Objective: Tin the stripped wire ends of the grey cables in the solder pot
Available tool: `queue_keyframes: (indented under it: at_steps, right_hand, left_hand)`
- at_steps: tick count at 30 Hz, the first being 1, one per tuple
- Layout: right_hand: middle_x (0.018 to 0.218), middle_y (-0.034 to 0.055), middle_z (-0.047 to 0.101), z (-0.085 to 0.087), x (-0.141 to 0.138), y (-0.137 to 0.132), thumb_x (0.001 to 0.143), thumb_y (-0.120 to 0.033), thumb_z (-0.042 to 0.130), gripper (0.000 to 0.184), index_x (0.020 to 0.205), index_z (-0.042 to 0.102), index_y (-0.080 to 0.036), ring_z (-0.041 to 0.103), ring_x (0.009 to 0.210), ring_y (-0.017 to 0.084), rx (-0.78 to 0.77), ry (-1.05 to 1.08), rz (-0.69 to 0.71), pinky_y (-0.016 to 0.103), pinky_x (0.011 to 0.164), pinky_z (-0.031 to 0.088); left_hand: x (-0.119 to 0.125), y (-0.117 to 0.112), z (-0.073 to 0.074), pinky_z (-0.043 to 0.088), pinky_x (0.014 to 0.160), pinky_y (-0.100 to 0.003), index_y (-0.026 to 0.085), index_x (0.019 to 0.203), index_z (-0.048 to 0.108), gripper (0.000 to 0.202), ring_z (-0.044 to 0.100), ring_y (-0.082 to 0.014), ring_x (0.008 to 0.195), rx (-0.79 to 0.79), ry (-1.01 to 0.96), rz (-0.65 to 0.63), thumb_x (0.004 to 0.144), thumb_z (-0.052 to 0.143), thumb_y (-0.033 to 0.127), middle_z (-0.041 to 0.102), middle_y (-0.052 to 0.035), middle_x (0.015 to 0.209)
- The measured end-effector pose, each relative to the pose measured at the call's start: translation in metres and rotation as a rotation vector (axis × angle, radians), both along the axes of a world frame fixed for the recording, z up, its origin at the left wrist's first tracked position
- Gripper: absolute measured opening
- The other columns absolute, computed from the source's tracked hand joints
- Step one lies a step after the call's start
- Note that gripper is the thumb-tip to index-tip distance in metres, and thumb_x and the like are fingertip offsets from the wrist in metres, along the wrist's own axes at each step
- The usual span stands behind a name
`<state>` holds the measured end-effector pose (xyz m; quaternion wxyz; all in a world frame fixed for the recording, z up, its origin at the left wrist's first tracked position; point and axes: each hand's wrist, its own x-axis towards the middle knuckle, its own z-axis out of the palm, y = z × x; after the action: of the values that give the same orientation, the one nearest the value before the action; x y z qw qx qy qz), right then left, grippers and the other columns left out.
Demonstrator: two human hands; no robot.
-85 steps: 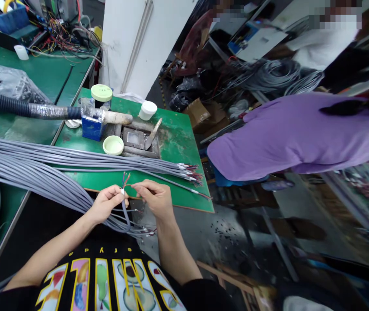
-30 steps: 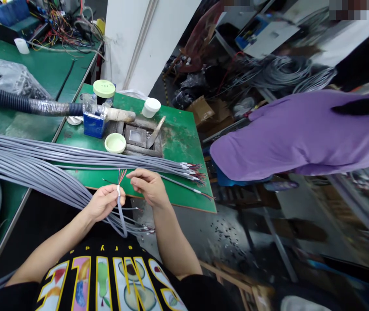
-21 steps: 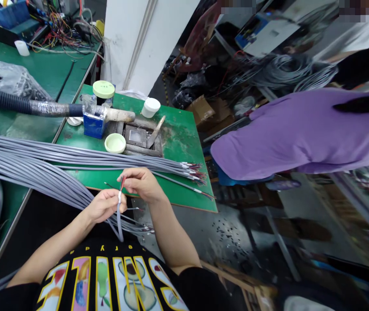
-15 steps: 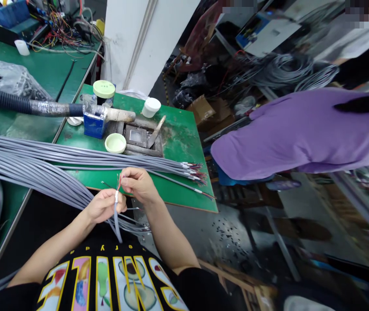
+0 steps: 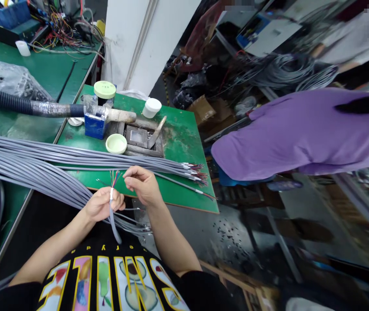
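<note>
The gray cable's (image 5: pixel 114 226) lower stretch is getting lost around the black shirt (image 5: pixel 115 276), kinda hard to trace. Left hand (image 5: pixel 100 205) is pinching it at the white band (image 5: pixel 111 193), colored wires (image 5: pixel 114 178) fanning out just past the fingers (image 5: pixel 117 201). Right hand (image 5: pixel 126 179) is hovering beside those, thumb and index slightly apart. Beyond, the right edge is cutting off someone's purple top (image 5: pixel 294 134).

The shirt (image 5: pixel 111 278) bore SMILE in 5 big yellow-edged letters, "eryda" in smaller ones; marks on the lid (image 5: pixel 105 89) I couldn't make out.
</note>
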<state>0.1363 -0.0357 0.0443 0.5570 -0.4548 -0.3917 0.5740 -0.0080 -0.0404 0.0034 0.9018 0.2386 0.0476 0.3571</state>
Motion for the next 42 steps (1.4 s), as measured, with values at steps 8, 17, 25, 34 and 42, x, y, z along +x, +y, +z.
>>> queue_keyframes:
  at_steps: [8,17,25,34,42]
  right_hand:
    - [0.054,-0.0043,0.056,0.000,0.001,0.000,0.062,-0.026,0.075,0.012,0.067,0.067,-0.020,0.043,0.045,0.007,0.050,-0.030,0.029,0.021,0.043,0.033]
    - [0.065,-0.0023,0.060,0.008,0.007,-0.011,0.070,-0.017,0.068,0.005,0.069,0.067,-0.021,0.053,0.060,0.012,0.289,-0.254,-0.049,0.025,0.058,0.044]
    - [0.071,-0.0007,0.060,0.010,0.011,-0.022,0.079,-0.013,0.064,0.010,0.078,0.066,-0.023,0.055,0.066,0.014,0.510,-0.534,-0.088,0.027,0.061,0.046]
    - [0.119,0.0080,0.061,0.002,0.011,-0.031,0.088,-0.018,0.055,0.024,0.106,0.067,-0.028,0.055,0.111,0.022,0.943,-1.037,0.099,0.042,0.092,0.048]
    - [0.106,0.0064,0.071,0.013,0.045,0.005,0.091,-0.034,0.054,0.022,0.108,0.067,-0.029,0.063,0.103,0.024,0.773,-0.940,-0.326,0.045,0.092,0.050]
  left_hand:
    - [0.000,0.001,-0.001,0.035,0.055,-0.025,0.014,0.061,0.060,0.033,0.040,-0.0101,0.050,0.014,0.031,-0.003,0.070,0.076,0.042,0.041,0.0036,0.044]
    - [0.001,0.001,0.000,0.038,0.056,-0.024,0.013,0.065,0.064,0.031,0.045,-0.0091,0.050,-0.048,0.108,0.034,0.067,0.080,0.040,0.050,0.0016,0.048]
    - [0.004,0.002,-0.002,0.043,0.058,-0.023,0.011,0.065,0.064,0.032,0.050,-0.0081,0.050,-0.123,0.170,0.092,0.064,0.083,0.038,0.057,0.0005,0.051]
    - [0.008,0.008,0.011,0.045,0.050,-0.017,0.009,0.065,0.062,0.032,0.052,-0.0062,0.050,-0.263,0.193,0.142,0.062,0.084,0.032,0.058,0.0010,0.058]
    - [-0.006,0.000,0.041,0.053,0.076,-0.029,0.022,0.101,0.072,0.028,0.067,-0.0170,0.082,0.278,0.170,0.228,0.074,0.075,0.028,0.073,-0.0067,0.094]
